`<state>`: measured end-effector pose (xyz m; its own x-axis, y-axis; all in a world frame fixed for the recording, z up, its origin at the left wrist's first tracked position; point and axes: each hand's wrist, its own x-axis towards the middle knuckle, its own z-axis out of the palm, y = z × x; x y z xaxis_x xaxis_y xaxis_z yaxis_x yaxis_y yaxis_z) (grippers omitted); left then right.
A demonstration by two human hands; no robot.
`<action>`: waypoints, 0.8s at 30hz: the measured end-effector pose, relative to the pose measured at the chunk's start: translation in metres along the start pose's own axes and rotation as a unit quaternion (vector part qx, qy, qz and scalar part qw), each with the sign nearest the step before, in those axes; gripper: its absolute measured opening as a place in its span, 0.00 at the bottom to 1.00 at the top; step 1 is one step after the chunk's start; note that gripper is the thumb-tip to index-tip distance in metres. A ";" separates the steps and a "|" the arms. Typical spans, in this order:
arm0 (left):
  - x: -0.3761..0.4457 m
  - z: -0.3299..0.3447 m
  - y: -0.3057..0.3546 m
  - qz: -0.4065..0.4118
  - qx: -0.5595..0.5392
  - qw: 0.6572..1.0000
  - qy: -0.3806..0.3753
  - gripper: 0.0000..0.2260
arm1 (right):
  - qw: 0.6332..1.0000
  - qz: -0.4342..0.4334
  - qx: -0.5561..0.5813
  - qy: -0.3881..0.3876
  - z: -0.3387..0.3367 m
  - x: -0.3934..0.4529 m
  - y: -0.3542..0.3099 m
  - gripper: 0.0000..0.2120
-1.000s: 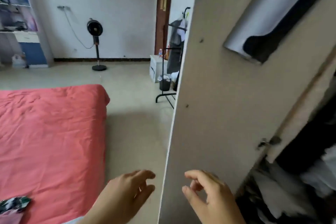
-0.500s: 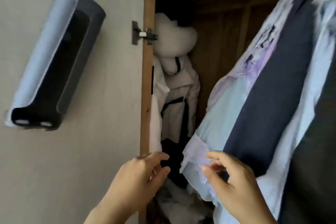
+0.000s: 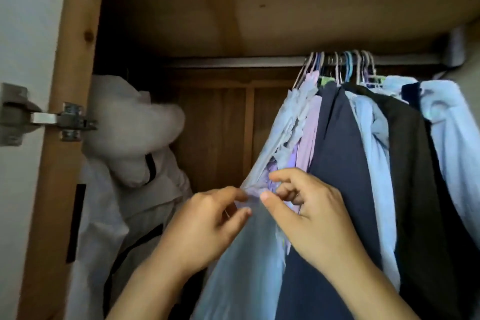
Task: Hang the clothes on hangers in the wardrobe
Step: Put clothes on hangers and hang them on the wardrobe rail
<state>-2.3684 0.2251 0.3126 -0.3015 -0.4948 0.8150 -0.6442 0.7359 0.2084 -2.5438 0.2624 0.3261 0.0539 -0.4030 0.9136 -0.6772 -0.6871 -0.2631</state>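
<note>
inside an open wooden wardrobe, the left hand and right hand pinch the edge of a pale blue hanging garment at 6 o'clock, fingers curled, probably straightening it; crowded hangers at 1 o'clock.

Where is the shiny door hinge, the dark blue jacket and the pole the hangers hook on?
door hinge (image 3: 46,118), head view, on its metal arm.
dark blue jacket (image 3: 337,163), head view, on its front.
pole (image 3: 233,61), head view, on its bare left stretch.
</note>
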 end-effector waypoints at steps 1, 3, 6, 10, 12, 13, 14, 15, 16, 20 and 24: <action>0.016 0.000 -0.005 0.010 -0.008 1.000 0.010 0.21 | 1.000 -0.001 -0.011 0.012 0.000 0.016 0.001 0.10; 0.054 0.000 -0.015 0.031 -0.017 0.999 0.039 0.17 | 0.998 -0.005 -0.046 0.037 -0.003 0.054 0.005 0.10; 0.095 0.000 -0.019 0.054 -0.024 0.996 0.061 0.15 | 0.995 -0.007 -0.083 0.056 -0.012 0.095 0.008 0.09; 0.148 0.009 -0.025 0.075 -0.039 0.995 0.046 0.12 | 0.984 -0.020 -0.152 0.090 -0.025 0.139 0.017 0.07; 0.169 0.014 -0.028 0.085 -0.035 0.995 0.043 0.15 | 0.978 -0.032 -0.179 0.102 -0.029 0.155 0.021 0.07; 0.179 0.017 -0.030 0.088 -0.036 0.995 0.043 0.16 | 0.974 -0.039 -0.196 0.105 -0.031 0.162 0.022 0.07; 0.189 0.019 -0.031 0.090 -0.038 0.994 0.043 0.16 | 0.970 -0.044 -0.214 0.105 -0.032 0.169 0.023 0.07; 0.199 0.020 -0.032 0.093 -0.040 0.994 0.041 0.15 | 0.965 -0.048 -0.236 0.102 -0.033 0.177 0.023 0.08; 0.207 0.022 -0.031 0.096 -0.038 0.994 0.039 0.12 | 0.960 -0.049 -0.259 0.098 -0.034 0.183 0.023 0.08; 0.240 0.028 -0.023 0.106 -0.012 0.993 0.048 0.11 | 0.935 -0.039 -0.346 0.072 -0.032 0.211 0.029 0.11; 0.268 0.042 -0.007 0.057 -0.009 0.996 0.065 0.15 | 0.923 -0.001 -0.378 0.069 -0.034 0.225 0.038 0.07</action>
<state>-2.4743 0.0683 0.5067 -0.2769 -0.3447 0.8969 -0.5985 0.7921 0.1197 -2.5819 0.1662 0.5318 -0.0022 -0.2857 0.9583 -0.9987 -0.0490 -0.0169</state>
